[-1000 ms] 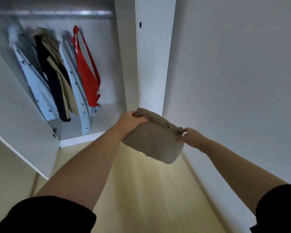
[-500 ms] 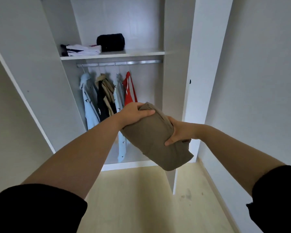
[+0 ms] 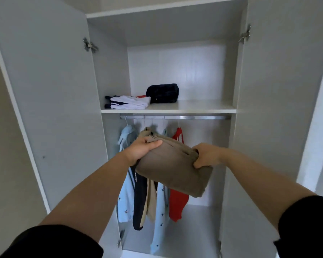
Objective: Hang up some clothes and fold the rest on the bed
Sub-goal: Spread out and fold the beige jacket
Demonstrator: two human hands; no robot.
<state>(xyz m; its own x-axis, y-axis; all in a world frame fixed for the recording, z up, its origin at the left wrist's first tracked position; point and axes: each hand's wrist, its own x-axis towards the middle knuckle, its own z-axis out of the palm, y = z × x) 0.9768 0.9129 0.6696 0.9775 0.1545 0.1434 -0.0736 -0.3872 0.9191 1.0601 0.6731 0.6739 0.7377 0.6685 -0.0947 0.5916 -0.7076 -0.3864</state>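
Item in hand: one folded tan garment, held in the air in front of the open wardrobe. The left hand grips its upper left end with the thumb over the top, and the right hand is curled round its right edge; the hands are apart, the bundle spanning the gap between them. Done, by the look of it: five garments on hangers behind and below the hands, namely a light blue shirt, a dark garment, a beige garment, a second light blue shirt and a red garment, all on the rail just above the hands. Also done: a white folded stack and a dark rolled bundle, side by side on the shelf above the hands, toward its left end. Left, as a judgement: setting the tan garment down, most likely on the bare stretch of shelf up and to the right of the hands. Whether more clothes wait on the bed cannot be told, as no bed is in view. Surroundings: white wardrobe, left door and right door swung open to either side of the arms, pale walls beyond, black sleeves at the lower edge.
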